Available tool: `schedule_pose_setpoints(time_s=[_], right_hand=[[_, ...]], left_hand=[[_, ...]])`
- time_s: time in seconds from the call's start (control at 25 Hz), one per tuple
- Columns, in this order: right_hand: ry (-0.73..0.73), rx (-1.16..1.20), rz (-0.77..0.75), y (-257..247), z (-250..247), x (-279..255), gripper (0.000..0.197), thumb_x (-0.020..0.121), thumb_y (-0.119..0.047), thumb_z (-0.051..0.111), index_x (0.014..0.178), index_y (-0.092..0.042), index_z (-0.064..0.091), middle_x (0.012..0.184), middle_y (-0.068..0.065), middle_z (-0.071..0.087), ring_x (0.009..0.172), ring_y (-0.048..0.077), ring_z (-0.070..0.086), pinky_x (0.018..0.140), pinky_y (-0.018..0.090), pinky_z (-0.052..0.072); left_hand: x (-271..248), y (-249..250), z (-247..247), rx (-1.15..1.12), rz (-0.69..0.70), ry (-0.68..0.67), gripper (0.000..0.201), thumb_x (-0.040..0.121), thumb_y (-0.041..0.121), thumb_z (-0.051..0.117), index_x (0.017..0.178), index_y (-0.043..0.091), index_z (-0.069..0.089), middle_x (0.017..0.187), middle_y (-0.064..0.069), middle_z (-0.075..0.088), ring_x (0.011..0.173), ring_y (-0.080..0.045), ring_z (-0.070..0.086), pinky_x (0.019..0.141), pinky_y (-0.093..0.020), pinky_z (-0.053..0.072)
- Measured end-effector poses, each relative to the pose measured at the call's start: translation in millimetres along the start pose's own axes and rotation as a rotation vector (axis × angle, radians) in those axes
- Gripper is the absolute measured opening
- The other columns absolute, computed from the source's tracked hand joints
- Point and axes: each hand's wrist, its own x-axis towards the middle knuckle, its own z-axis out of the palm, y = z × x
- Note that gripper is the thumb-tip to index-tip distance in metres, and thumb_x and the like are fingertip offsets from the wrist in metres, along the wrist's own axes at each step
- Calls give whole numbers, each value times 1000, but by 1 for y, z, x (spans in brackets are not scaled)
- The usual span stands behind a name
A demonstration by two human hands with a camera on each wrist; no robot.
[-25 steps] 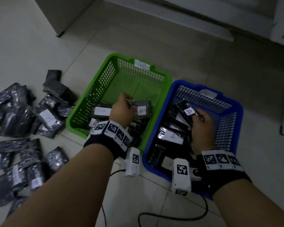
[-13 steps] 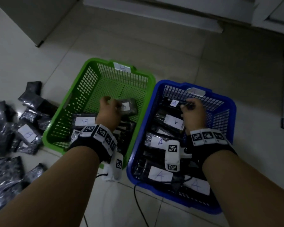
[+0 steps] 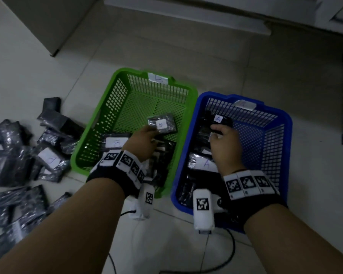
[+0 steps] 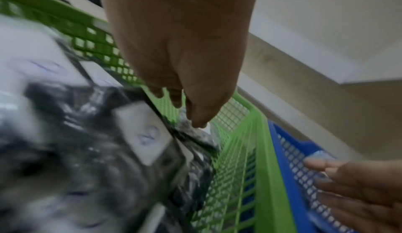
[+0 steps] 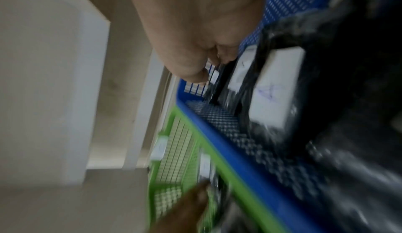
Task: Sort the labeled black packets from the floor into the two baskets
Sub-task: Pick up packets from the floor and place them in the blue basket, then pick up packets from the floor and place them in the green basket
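A handwritten "B" is showing on the white label of the packet (image 3: pixel 162 125) in the green basket (image 3: pixel 99 123). "A" is showing on two packets (image 3: pixel 218 119) (image 3: pixel 203 164) in the blue basket (image 3: pixel 285 131). Basket tags and floor-packet labels are reading unclear.

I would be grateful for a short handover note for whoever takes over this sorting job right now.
Left hand: pinches a B packet over the green basket.
Right hand: pinches an A packet over the blue basket.
Done: several packets lie in each basket, the readable ones in blue marked A.
Left: release both held packets, then sort the pile on the floor left of the green basket.
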Motion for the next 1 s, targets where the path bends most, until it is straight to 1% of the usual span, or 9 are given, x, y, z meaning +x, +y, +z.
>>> schedule_pose_setpoints(time_s=[0.12, 0.2, 0.32, 0.44, 0.56, 0.68, 0.84, 0.92, 1.0], right_hand=[[-23, -55, -200, -34, 18, -67, 30, 86, -7, 55, 114, -14, 63, 134, 14, 48, 128, 28, 43, 108, 34, 36], [-96, -95, -320, -53, 37, -113, 36, 82, -9, 58, 117, -16, 62, 138, 11, 45, 132, 28, 39, 109, 40, 35], [-224, -170, -480, -71, 78, -170, 43, 75, -10, 57, 117, -19, 63, 139, 6, 46, 133, 29, 37, 108, 49, 35], [-346, -172, -560, -85, 119, -215, 43, 76, -8, 55, 117, -19, 63, 140, 6, 47, 136, 27, 34, 112, 45, 32], [-484, -200, -655, -91, 160, -248, 48, 78, -1, 56, 120, -21, 61, 141, 2, 47, 136, 22, 34, 112, 34, 31], [-698, -263, -665, -90, 197, -261, 56, 81, 0, 55, 133, -22, 51, 146, -1, 40, 136, 17, 32, 110, 32, 36], [-845, -584, -786, -85, 240, -264, 72, 78, 0, 58, 142, -24, 37, 153, 4, 26, 130, 27, 35, 97, 37, 44], [-806, -676, -859, -83, 253, -264, 67, 76, 2, 56, 136, -22, 42, 150, 5, 32, 119, 31, 43, 87, 37, 49], [-782, -693, -913, -84, 257, -259, 57, 75, -2, 52, 128, -21, 48, 139, 4, 42, 111, 31, 47, 87, 37, 48]], left_hand=[[-43, -20, -22, -98, 33, 166, 27, 87, 12, 55, 112, 9, 66, 124, -14, 56, 112, -32, 54, 95, -32, 41], [-85, -45, -34, -141, 52, 293, 30, 81, 17, 50, 103, 13, 69, 119, -10, 59, 107, -32, 57, 94, -36, 47], [-154, -101, -41, -156, -24, 384, 40, 74, 18, 44, 107, 12, 66, 121, -10, 57, 110, -30, 55, 96, -37, 45], [-217, -157, -33, -99, -205, 412, 41, 70, 11, 55, 110, 13, 64, 120, -12, 56, 110, -36, 54, 95, -42, 45], [-263, -203, -13, -42, -422, 356, 45, 74, 10, 66, 118, 12, 61, 126, -15, 52, 113, -43, 49, 96, -47, 41], [-282, -227, 5, -96, -574, 226, 65, 75, 27, 71, 135, 22, 46, 141, -7, 39, 125, -35, 38, 105, -47, 36], [-286, -236, 20, -66, -538, 239, 75, 65, 53, 74, 132, 37, 45, 143, -5, 33, 130, -32, 31, 109, -48, 32], [-285, -232, 23, -14, -538, 227, 73, 58, 60, 75, 123, 37, 52, 136, -3, 36, 126, -28, 33, 105, -44, 32], [-282, -230, 25, -38, -498, 203, 67, 55, 58, 78, 112, 28, 57, 123, -2, 43, 115, -25, 40, 96, -38, 35]])
